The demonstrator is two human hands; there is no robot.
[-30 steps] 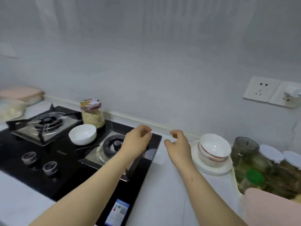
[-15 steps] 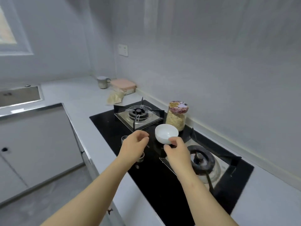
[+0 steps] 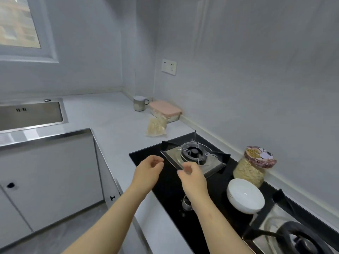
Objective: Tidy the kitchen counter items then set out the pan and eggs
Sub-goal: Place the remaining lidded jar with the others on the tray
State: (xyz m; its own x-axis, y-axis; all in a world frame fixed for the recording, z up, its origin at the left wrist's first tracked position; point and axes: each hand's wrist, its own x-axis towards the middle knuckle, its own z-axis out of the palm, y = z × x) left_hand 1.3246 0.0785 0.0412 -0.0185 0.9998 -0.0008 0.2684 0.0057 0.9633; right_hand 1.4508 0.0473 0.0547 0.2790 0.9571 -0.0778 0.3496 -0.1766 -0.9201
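My left hand (image 3: 148, 171) and my right hand (image 3: 191, 176) hover side by side over the near left corner of the black gas stove (image 3: 172, 187), fingers loosely curled and holding nothing. A white bowl (image 3: 244, 196) sits on the stove between the two burners, to the right of my right hand. Behind the bowl stands a glass jar (image 3: 254, 166) of pale flakes with a patterned lid. No pan or eggs are in sight.
Further back on the grey counter (image 3: 110, 121) lie a clear bag of flakes (image 3: 156, 126), a pink-lidded container (image 3: 166, 110) and a grey mug (image 3: 140, 103). A steel sink (image 3: 31, 113) is at the left. White cabinet doors (image 3: 51, 178) stand below the counter.
My view has swung left from the right end of the counter to the stove and sink corner. Both hands moved left along with it, still holding nothing.
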